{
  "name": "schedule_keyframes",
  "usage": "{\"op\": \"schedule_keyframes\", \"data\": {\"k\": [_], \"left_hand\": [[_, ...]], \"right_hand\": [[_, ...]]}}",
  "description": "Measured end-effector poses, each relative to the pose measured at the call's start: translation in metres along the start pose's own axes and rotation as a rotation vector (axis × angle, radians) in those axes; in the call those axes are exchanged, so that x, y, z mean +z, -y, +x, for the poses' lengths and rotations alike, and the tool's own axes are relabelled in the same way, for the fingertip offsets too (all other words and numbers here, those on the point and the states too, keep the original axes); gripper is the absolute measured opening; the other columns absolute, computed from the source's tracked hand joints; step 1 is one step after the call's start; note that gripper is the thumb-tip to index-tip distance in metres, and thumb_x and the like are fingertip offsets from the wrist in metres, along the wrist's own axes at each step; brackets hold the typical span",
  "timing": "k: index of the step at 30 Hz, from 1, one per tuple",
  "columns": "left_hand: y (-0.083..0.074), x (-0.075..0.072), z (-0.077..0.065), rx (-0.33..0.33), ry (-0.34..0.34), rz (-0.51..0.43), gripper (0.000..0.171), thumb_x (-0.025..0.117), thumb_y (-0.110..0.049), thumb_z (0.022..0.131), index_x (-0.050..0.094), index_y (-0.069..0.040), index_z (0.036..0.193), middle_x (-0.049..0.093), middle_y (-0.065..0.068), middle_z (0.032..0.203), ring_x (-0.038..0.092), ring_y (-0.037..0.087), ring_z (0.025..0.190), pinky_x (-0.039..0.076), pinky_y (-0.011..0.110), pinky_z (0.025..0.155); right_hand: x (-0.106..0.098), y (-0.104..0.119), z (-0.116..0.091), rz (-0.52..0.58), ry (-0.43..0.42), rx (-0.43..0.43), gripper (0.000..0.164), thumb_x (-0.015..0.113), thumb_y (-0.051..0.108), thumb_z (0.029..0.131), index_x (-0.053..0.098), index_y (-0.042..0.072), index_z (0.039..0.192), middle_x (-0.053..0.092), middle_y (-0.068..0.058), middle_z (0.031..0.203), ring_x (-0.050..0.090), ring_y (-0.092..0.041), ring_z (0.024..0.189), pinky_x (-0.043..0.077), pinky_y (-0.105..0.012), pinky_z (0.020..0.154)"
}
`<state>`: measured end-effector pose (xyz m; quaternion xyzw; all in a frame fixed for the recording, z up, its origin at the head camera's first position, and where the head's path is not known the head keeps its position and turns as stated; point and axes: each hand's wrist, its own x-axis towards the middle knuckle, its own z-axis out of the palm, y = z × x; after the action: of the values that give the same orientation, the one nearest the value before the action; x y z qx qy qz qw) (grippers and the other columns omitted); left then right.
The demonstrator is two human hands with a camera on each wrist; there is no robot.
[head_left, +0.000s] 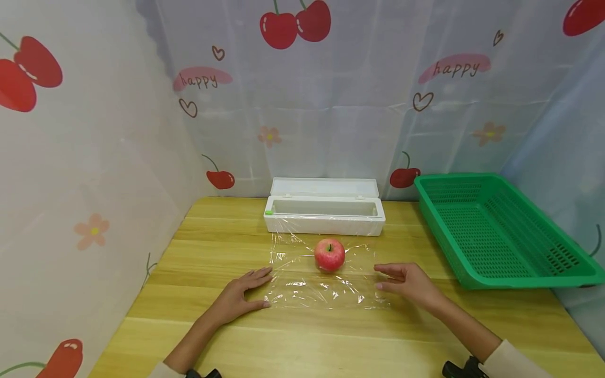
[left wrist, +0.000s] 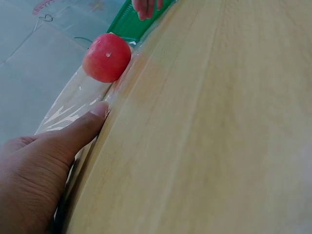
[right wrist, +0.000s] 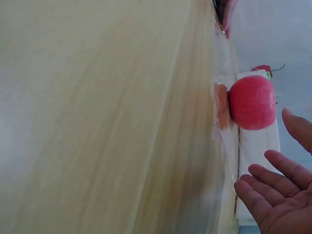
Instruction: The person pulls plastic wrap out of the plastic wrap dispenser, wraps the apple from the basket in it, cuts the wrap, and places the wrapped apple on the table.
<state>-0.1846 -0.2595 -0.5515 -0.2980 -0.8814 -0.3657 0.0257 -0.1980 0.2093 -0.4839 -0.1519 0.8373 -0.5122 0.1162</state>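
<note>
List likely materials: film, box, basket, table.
Film: thin clear plastic, glossy; creases and bright glints.
Box: probably plastic, smooth white; clean moulded-looking edges.
Basket: likely moulded plastic, slight sheen; regular slots.
Table: wood or wood-look laminate, satin; grain visible, can't tell which.

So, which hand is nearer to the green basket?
The right hand: it is left of the green basket in the head view, near the right edge of the clear film. The left hand is farther away, at the film's left edge.

Apple in 3 views (2 low)
</note>
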Motion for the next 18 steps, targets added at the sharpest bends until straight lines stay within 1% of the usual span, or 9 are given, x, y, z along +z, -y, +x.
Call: {"op": "schedule_keyframes", "data": {"k": [3, 6, 10, 13, 15, 18], "left_hand": [[0.002, 0.001, 0.002, 0.008, -0.001, -0.008, 0.069, 0.080, -0.042, 0.086, 0.059, -0.012, 0.144, 0.047, 0.004, 0.155, 0.041, 0.037, 0.143, 0.033, 0.062, 0.113], [0.003, 0.002, 0.002, 0.013, -0.003, -0.012, 0.067, 0.081, -0.041, 0.085, 0.060, -0.013, 0.143, 0.048, 0.004, 0.155, 0.042, 0.033, 0.143, 0.032, 0.059, 0.115], [0.004, 0.002, 0.002, 0.036, -0.012, -0.021, 0.066, 0.081, -0.039, 0.085, 0.061, -0.012, 0.141, 0.049, 0.004, 0.154, 0.044, 0.028, 0.142, 0.030, 0.053, 0.117], [0.003, 0.001, 0.002, 0.063, -0.026, -0.038, 0.064, 0.082, -0.036, 0.084, 0.063, -0.010, 0.139, 0.051, 0.005, 0.152, 0.046, 0.029, 0.141, 0.030, 0.053, 0.117], [0.003, 0.001, 0.002, 0.075, -0.037, -0.050, 0.063, 0.083, -0.034, 0.083, 0.064, -0.009, 0.138, 0.052, 0.006, 0.150, 0.047, 0.030, 0.140, 0.030, 0.053, 0.116], [0.004, 0.002, 0.002, 0.096, -0.047, -0.060, 0.060, 0.084, -0.032, 0.083, 0.066, -0.008, 0.135, 0.055, 0.007, 0.148, 0.049, 0.032, 0.138, 0.030, 0.055, 0.116]], "right_hand": [[-0.006, -0.009, -0.009, -0.009, 0.044, -0.026, 0.055, 0.078, 0.018, 0.091, 0.059, -0.009, 0.134, 0.060, -0.025, 0.136, 0.058, -0.042, 0.125, 0.055, -0.039, 0.097], [-0.009, -0.016, -0.014, -0.074, 0.069, -0.053, 0.059, 0.081, 0.019, 0.088, 0.059, -0.008, 0.136, 0.059, -0.024, 0.138, 0.057, -0.043, 0.126, 0.052, -0.043, 0.099], [-0.010, -0.023, -0.019, -0.226, 0.062, -0.089, 0.065, 0.084, 0.029, 0.084, 0.061, 0.000, 0.138, 0.061, -0.015, 0.139, 0.056, -0.038, 0.129, 0.049, -0.046, 0.103], [-0.008, -0.026, -0.022, -0.295, 0.064, -0.117, 0.068, 0.085, 0.033, 0.082, 0.061, 0.006, 0.140, 0.060, -0.008, 0.142, 0.054, -0.034, 0.131, 0.047, -0.048, 0.105], [-0.006, -0.028, -0.023, -0.311, 0.069, -0.140, 0.070, 0.085, 0.034, 0.082, 0.060, 0.008, 0.142, 0.058, -0.007, 0.144, 0.053, -0.033, 0.133, 0.046, -0.047, 0.107], [-0.003, -0.030, -0.025, -0.323, 0.071, -0.181, 0.070, 0.085, 0.035, 0.083, 0.060, 0.008, 0.142, 0.057, -0.009, 0.146, 0.052, -0.034, 0.134, 0.046, -0.040, 0.108]]}}
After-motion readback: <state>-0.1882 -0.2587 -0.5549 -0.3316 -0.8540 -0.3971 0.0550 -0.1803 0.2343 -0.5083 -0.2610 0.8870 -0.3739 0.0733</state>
